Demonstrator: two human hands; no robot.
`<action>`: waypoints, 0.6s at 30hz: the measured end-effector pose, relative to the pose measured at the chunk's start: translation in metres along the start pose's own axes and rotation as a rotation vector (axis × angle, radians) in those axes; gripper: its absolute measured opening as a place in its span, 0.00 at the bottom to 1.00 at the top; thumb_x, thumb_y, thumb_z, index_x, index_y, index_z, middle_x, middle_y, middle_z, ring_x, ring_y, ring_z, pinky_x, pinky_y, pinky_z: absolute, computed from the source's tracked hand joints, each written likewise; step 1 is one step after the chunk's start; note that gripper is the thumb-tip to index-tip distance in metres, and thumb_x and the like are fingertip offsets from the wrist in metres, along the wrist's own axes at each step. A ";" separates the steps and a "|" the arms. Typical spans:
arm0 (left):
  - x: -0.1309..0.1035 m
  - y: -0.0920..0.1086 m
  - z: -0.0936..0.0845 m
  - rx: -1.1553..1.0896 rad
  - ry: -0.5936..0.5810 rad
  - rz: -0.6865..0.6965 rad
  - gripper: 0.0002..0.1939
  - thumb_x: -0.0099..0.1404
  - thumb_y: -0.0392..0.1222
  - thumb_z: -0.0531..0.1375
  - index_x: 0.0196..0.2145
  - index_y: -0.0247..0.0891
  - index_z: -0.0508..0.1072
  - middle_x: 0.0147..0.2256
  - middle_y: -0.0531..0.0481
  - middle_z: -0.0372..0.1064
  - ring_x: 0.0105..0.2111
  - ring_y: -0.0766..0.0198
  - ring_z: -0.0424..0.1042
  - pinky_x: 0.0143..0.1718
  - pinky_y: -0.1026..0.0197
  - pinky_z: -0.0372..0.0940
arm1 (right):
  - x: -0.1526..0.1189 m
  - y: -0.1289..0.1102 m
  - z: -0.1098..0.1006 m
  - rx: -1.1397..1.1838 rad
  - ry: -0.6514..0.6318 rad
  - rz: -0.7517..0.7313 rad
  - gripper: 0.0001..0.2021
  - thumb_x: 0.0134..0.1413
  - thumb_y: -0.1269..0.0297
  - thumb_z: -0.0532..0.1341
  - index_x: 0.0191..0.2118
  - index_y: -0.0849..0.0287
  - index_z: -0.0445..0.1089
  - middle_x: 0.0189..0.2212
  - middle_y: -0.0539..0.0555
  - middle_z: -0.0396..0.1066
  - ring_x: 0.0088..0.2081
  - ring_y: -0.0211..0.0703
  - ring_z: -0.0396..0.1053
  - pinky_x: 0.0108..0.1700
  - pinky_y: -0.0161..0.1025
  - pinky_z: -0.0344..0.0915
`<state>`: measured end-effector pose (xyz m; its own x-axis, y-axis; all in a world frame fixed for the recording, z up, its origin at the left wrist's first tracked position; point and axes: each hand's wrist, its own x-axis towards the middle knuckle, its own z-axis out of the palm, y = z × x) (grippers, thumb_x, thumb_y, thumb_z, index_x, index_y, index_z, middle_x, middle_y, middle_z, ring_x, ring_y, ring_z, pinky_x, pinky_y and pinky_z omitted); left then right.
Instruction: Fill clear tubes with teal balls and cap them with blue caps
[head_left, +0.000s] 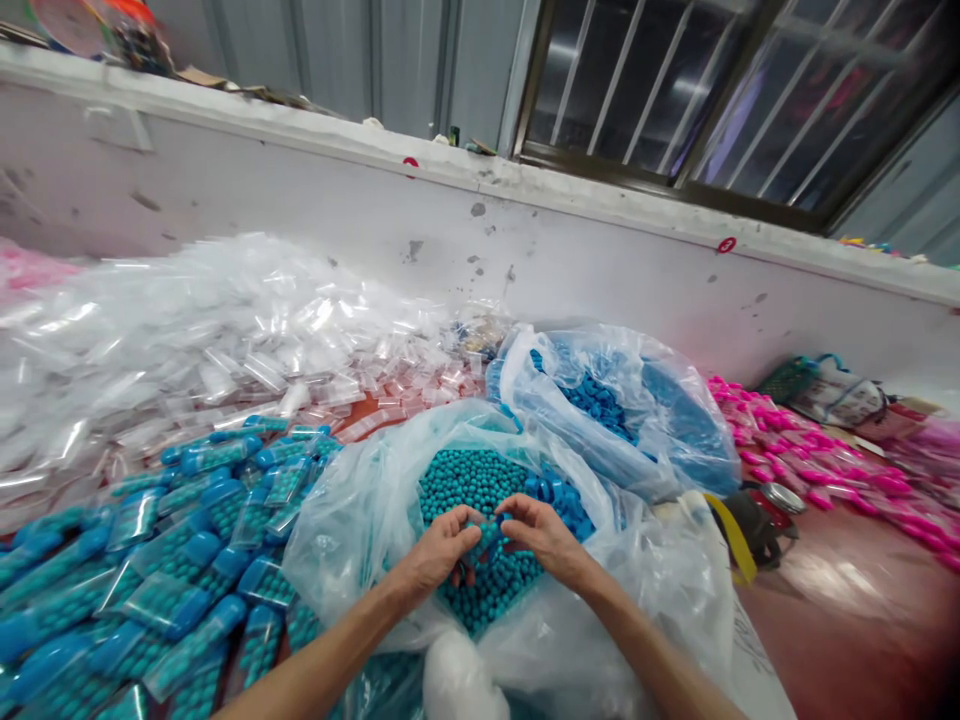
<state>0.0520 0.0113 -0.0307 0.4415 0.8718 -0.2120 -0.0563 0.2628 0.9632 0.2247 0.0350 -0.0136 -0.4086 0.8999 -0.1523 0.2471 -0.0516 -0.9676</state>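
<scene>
My left hand (442,548) is closed on a small clear plastic container (486,540) with teal balls in it, partly hidden by the fingers. My right hand (546,538) pinches a small blue cap (501,520) at the container's end; whether it is seated cannot be made out. Both hands are above an open clear plastic bag (352,490). Inside it lie many teal balls (472,480), with blue caps (566,505) heaped at the right. Left of the bag are many filled containers with blue caps (217,510).
A big pile of empty clear containers (247,320) spreads at the back left. Behind my bag stands another bag (682,430) with blue parts (596,400). Pink pieces (817,450) lie to the right, near a yellow strap (731,540). A wall (600,270) closes the back.
</scene>
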 end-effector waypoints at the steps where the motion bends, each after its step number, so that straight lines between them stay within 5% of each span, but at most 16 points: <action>1: -0.001 0.001 0.001 0.014 0.005 0.000 0.20 0.53 0.56 0.55 0.35 0.38 0.60 0.22 0.57 0.64 0.14 0.72 0.62 0.13 0.69 0.49 | 0.000 0.000 0.000 0.017 0.007 0.020 0.13 0.44 0.57 0.58 0.35 0.58 0.64 0.21 0.44 0.59 0.23 0.34 0.61 0.25 0.33 0.62; 5: 0.001 0.001 0.004 0.079 0.052 0.010 0.18 0.53 0.54 0.55 0.33 0.38 0.60 0.20 0.59 0.61 0.12 0.74 0.58 0.12 0.70 0.49 | -0.003 -0.005 0.004 -0.239 0.137 -0.102 0.12 0.49 0.60 0.57 0.39 0.59 0.66 0.21 0.46 0.65 0.25 0.37 0.65 0.29 0.36 0.65; 10: 0.002 -0.006 0.003 0.051 0.096 0.034 0.15 0.54 0.52 0.56 0.33 0.37 0.62 0.18 0.62 0.53 0.12 0.76 0.52 0.13 0.70 0.52 | -0.015 -0.007 0.014 -0.646 0.076 -0.275 0.15 0.55 0.66 0.52 0.46 0.60 0.68 0.44 0.59 0.70 0.46 0.47 0.66 0.50 0.45 0.60; 13: 0.002 -0.011 -0.001 0.060 0.079 0.051 0.16 0.55 0.53 0.54 0.33 0.37 0.62 0.19 0.62 0.53 0.13 0.75 0.52 0.14 0.69 0.53 | -0.021 -0.002 0.015 -0.722 -0.035 -0.270 0.21 0.54 0.69 0.50 0.55 0.63 0.60 0.50 0.62 0.65 0.50 0.48 0.63 0.52 0.47 0.58; 18: 0.001 -0.009 -0.002 0.051 0.087 0.059 0.17 0.54 0.51 0.55 0.36 0.37 0.61 0.19 0.62 0.51 0.13 0.75 0.51 0.13 0.69 0.53 | -0.018 -0.005 0.011 -0.672 0.070 -0.226 0.22 0.55 0.68 0.49 0.57 0.63 0.56 0.45 0.61 0.69 0.47 0.48 0.66 0.49 0.46 0.60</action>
<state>0.0511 0.0102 -0.0398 0.3592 0.9183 -0.1663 -0.0332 0.1907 0.9811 0.2209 0.0139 -0.0082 -0.4623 0.8838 0.0724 0.6604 0.3976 -0.6370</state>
